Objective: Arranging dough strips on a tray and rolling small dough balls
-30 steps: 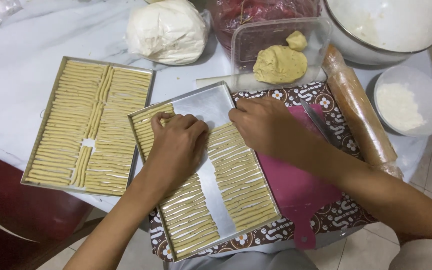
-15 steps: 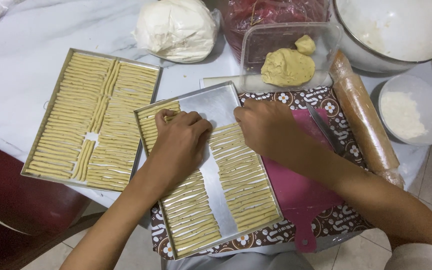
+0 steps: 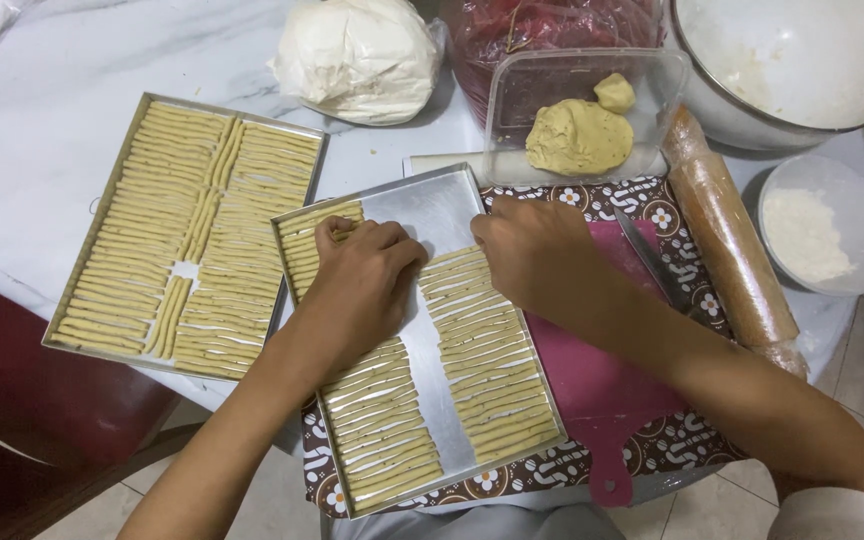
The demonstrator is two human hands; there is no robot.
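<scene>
My left hand (image 3: 357,275) rests palm-down on the left column of thin pale dough strips (image 3: 377,420) in a metal baking tray (image 3: 430,205), fingertips curled on the topmost strips near the tray's far left corner. My right hand (image 3: 532,255) lies over the top of the right column of dough strips (image 3: 487,365), fingers bent down onto the strips at the edge of the bare metal patch. Whether either hand pinches a strip is hidden by the fingers.
A second tray (image 3: 187,235) full of strips sits at left. Behind are a white dough lump (image 3: 357,55), a clear tub with yellowish dough (image 3: 577,130), a large bowl (image 3: 782,60), a small flour bowl (image 3: 822,225), a wrapped rolling pin (image 3: 732,240), a knife (image 3: 647,255) and a pink board (image 3: 602,385).
Both hands stay on the tray's far end and shift only slightly; the view has drifted a little so everything sits lower in the frame.
</scene>
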